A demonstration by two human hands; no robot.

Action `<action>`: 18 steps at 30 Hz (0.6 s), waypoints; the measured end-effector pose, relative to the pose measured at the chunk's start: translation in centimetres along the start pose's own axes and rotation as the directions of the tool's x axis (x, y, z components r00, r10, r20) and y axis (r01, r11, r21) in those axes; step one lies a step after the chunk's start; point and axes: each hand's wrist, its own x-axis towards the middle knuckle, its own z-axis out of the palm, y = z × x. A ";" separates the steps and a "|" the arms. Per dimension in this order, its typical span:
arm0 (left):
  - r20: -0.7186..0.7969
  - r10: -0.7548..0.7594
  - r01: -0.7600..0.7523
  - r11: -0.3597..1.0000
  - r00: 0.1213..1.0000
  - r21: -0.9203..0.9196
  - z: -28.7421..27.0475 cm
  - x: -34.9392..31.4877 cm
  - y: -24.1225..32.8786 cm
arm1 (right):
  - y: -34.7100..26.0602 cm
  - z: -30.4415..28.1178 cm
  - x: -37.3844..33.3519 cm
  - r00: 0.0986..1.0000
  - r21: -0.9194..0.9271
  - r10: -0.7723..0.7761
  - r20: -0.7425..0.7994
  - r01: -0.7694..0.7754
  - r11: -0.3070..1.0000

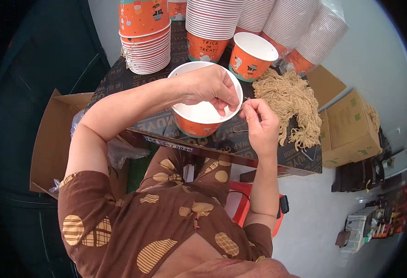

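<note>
On dark tabletop [157,121]: bucket [196,126] at 12 o'clock, cord [288,99] at 2 | left hand [212,87] bent inside rim, hold unclear | right hand [262,125] outside, apparently pinching cord | likely threading; calls next for pulling through

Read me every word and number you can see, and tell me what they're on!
I won't copy out words, but here's where print shows:
Orange bucket under the tall middle stack: dark lettering, clear.
Bucket at the top edge: small dark lettering.
Black tabletop: big grey lettering.
Pale label on the table's front edge: too small to read surely.
Cardboard box on the right: green print, too small.
</note>
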 end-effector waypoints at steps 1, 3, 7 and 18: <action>0.000 -0.001 0.001 1.000 1.000 0.002 0.0 0.0 0.0 | -0.1 -0.2 0.0 1.000 0.012 0.008 0.007 -0.008 1.000; 0.017 0.007 -0.007 1.000 1.000 -0.016 0.0 -0.1 -0.1 | -0.6 -0.5 0.0 1.000 0.026 0.016 0.012 -0.016 1.000; 0.017 0.021 -0.021 1.000 1.000 0.018 0.1 -0.2 -0.3 | -1.2 -0.9 0.2 1.000 0.055 -0.011 -0.028 0.013 0.998; 0.047 0.116 -0.119 0.991 0.992 0.061 0.7 0.4 -0.7 | -2.3 -0.4 1.9 0.980 0.016 -0.200 -0.018 0.200 0.980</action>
